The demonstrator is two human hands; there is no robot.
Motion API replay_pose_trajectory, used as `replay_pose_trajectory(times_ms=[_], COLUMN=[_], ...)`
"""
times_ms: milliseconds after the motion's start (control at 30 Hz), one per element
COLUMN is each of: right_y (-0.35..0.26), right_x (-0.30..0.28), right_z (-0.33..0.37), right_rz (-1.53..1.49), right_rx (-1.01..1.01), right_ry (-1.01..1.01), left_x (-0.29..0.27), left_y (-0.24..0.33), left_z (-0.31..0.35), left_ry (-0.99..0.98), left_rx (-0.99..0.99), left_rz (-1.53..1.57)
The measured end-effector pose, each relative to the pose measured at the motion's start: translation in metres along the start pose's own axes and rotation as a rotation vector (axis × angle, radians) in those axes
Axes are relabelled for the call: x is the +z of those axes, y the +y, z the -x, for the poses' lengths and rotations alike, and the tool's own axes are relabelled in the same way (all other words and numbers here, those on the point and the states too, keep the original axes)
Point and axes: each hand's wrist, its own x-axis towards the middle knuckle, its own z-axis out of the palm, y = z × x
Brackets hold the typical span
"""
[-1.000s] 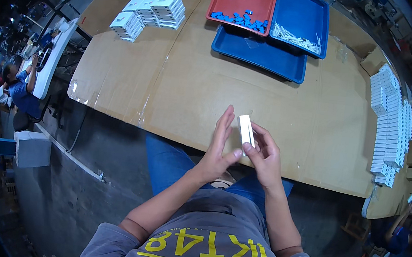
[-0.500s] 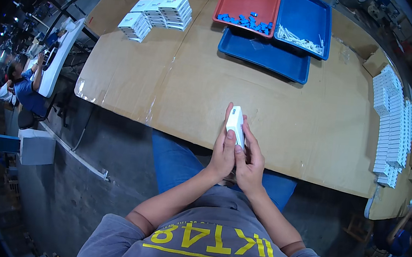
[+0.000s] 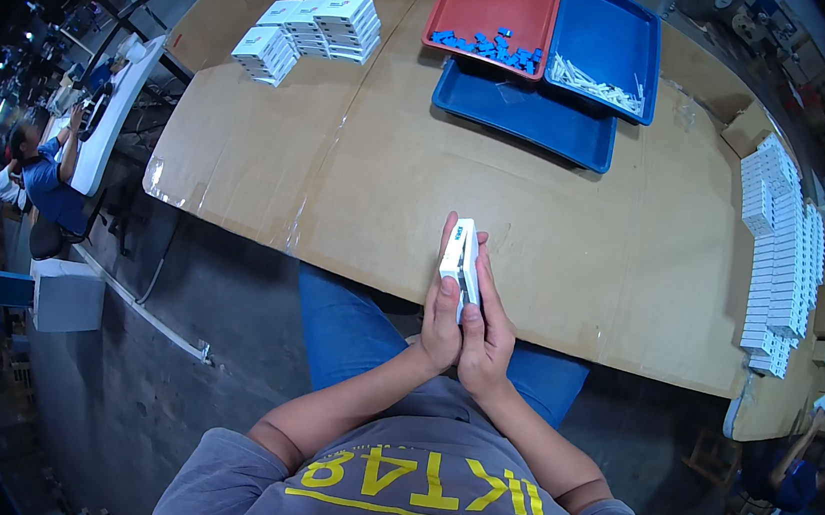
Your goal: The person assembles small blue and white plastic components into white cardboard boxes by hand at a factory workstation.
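Note:
A small white box-like case (image 3: 455,250) stands on edge between my two hands, just above the table's near edge. My left hand (image 3: 441,331) presses its left side, with the thumb on the edge facing me. On the opposite side, my right hand (image 3: 488,344) lies along the case, its fingers reaching up behind it and its thumb near the lower end. A narrow dark gap runs lengthwise between the case's two white halves. My palms hide much of its broad faces.
White cases (image 3: 304,27) are stacked at the far left; many more stacked white pieces (image 3: 779,261) line the right edge. A red tray (image 3: 500,0) holds blue parts, a blue tray (image 3: 607,37) white sticks. Another blue tray (image 3: 522,123) sits before them. Co-workers (image 3: 53,185) are off the table.
My hands and the case have shifted slightly left and toward me. The case has turned, so the gap between its halves now shows; my palms are closer together around it.

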Motion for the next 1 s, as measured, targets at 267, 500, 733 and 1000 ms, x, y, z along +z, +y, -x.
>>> replay_pose_trajectory(times_ms=[267, 500, 733, 1000], right_y=[0.003, -0.022, -0.016, -0.027], right_x=[-0.023, -0.028, -0.015, -0.004], right_z=[-0.023, -0.035, -0.025, -0.014], right_rz=[-0.224, -0.429, -0.414, -0.399], right_rx=[0.276, 0.653, 0.478, 0.451], right_ry=[0.016, -0.078, -0.022, -0.006], left_x=[-0.013, -0.025, -0.014, -0.015], left_y=[0.013, -0.006, -0.002, -0.007], left_z=[-0.013, -0.018, -0.014, -0.009], left_ry=[-0.077, -0.203, -0.038, 0.033], left_rx=[0.055, 0.223, 0.245, 0.349], left_rz=[-0.116, -0.385, -0.387, -0.282])
